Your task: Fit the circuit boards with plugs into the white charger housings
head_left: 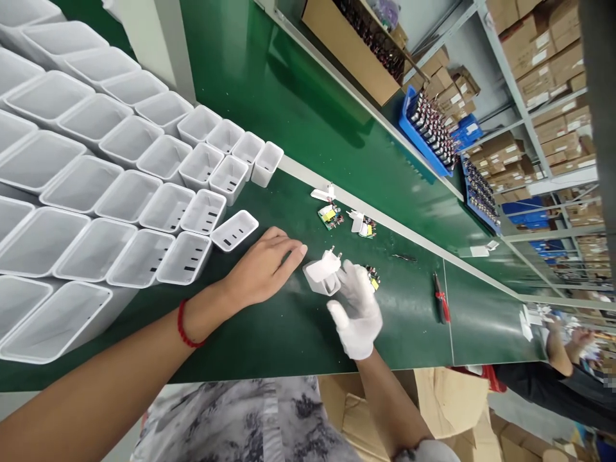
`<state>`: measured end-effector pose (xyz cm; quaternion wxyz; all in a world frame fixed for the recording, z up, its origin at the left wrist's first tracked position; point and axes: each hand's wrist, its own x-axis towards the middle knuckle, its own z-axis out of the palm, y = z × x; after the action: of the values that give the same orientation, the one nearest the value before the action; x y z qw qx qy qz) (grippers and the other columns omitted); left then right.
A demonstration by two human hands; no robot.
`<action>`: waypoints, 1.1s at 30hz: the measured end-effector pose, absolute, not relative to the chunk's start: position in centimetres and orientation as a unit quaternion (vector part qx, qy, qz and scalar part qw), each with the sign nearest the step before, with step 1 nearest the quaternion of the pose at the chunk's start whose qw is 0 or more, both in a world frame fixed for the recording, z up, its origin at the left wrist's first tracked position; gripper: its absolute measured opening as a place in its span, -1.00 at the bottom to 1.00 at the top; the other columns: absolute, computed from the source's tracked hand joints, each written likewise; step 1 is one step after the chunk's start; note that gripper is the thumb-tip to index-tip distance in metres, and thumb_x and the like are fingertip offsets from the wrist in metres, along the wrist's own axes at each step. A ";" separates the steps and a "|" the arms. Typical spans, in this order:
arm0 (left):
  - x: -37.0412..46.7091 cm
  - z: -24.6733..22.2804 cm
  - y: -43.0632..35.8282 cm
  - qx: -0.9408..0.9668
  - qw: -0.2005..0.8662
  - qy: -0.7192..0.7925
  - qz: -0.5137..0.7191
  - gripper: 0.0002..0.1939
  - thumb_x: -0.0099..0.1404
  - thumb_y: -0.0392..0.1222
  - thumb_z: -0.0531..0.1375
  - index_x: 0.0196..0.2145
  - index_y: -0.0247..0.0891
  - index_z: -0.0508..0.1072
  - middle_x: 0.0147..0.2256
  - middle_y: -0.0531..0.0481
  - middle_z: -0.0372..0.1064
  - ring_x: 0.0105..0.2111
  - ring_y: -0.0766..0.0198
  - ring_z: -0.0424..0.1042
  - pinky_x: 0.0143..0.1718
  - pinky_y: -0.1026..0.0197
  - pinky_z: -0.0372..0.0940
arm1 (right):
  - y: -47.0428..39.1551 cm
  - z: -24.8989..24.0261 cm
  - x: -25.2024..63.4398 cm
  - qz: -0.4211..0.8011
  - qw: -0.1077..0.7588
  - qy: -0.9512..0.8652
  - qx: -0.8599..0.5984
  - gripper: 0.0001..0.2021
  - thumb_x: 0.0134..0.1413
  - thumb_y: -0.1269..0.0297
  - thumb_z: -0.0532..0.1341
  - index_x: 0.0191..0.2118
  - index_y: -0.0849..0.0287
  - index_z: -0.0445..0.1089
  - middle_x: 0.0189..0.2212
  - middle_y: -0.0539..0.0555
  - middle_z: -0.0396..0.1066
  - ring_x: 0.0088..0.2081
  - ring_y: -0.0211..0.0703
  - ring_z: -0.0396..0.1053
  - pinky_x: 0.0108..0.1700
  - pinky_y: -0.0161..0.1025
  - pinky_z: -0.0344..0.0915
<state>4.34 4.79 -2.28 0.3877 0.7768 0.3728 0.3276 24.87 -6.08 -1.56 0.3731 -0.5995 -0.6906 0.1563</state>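
Observation:
My bare left hand, with a red bracelet at its wrist, rests on the green table; its fingers are loosely bent and apart, with nothing held. My right hand wears a white glove, thumb and fingers spread, its fingertips beside a white plug piece. That piece lies tilted over an open white case. Partly behind the gloved fingers is a circuit board. Farther back lie another board, a white plug cover, and a board with a white part.
Many open white cases stand in rows at the left. Red-handled pliers and dark tweezers lie to the right. Behind the pale ledge are a blue tray and a cardboard box. Another person's arm is at far right.

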 end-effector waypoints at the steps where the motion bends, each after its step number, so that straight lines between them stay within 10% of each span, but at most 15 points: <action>1: 4.4 -2.4 4.8 0.777 0.387 0.375 0.326 -0.56 0.48 -0.09 -0.10 -0.29 -0.27 0.52 -0.26 -0.08 0.53 -0.16 0.11 0.34 -0.08 0.05 0.31 | -6.1 -1.3 25.0 0.169 0.399 -0.668 -0.605 -0.34 0.25 0.20 0.15 0.38 0.00 -0.11 0.23 0.25 0.24 0.09 0.07 0.41 -0.01 0.07 0.46; 8: 4.5 -2.4 4.0 0.795 0.268 0.377 0.393 -0.73 0.39 -0.21 0.06 -0.08 -0.37 0.46 -0.22 -0.17 0.51 -0.12 0.11 0.42 -0.06 0.08 0.39 | -2.6 0.8 24.8 0.087 0.137 -0.762 -0.627 -0.55 0.15 0.10 0.23 0.13 0.15 0.38 -0.21 0.18 0.56 -0.23 0.06 0.53 -0.17 -0.06 0.44; 15: 3.1 0.3 3.5 0.814 0.030 0.495 0.301 -0.66 0.28 -0.35 0.12 0.00 -0.30 0.47 0.02 -0.28 0.44 0.10 -0.24 0.32 0.11 -0.32 0.21 | 8.6 5.1 28.7 -0.005 0.235 -0.629 -0.741 -0.58 0.21 0.12 0.15 0.13 0.16 0.39 -0.21 0.11 0.58 -0.27 -0.02 0.53 -0.20 -0.20 0.42; 23: 2.3 0.9 3.7 0.839 0.036 0.519 0.162 -0.54 0.23 -0.47 0.03 0.06 -0.46 0.47 0.15 -0.46 0.31 0.15 -0.30 0.32 0.18 -0.29 0.20 | 22.0 2.6 33.1 0.009 0.147 -0.605 -0.782 -0.61 0.16 0.30 0.17 0.08 0.30 0.43 -0.17 0.25 0.56 -0.16 0.03 0.51 -0.11 -0.15 0.39; 28: 2.2 0.9 3.6 0.860 0.034 0.484 0.158 -0.50 0.15 -0.49 0.06 0.05 -0.43 0.47 0.19 -0.47 0.25 0.20 -0.37 0.24 0.12 -0.31 0.27 | 18.7 3.0 31.0 -0.072 0.131 -0.576 -0.804 -0.39 0.13 0.10 0.20 0.22 0.41 0.27 0.01 0.47 0.40 -0.03 0.25 0.41 -0.05 0.07 0.32; 33: 2.7 0.9 3.3 0.851 0.096 0.486 0.176 -0.48 0.18 -0.51 0.05 0.10 -0.38 0.41 0.24 -0.45 0.17 0.24 -0.29 0.19 0.00 -0.18 0.42 | 12.8 3.3 26.8 -0.008 -0.017 -0.781 -0.624 -0.33 -0.08 0.00 0.38 0.16 0.20 0.37 -0.17 0.28 0.53 -0.09 0.18 0.41 -0.09 -0.04 0.30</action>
<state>2.74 3.30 0.91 0.0959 0.8509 0.4858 0.1756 26.76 12.81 3.30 -0.0172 -0.6245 -0.7808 -0.0084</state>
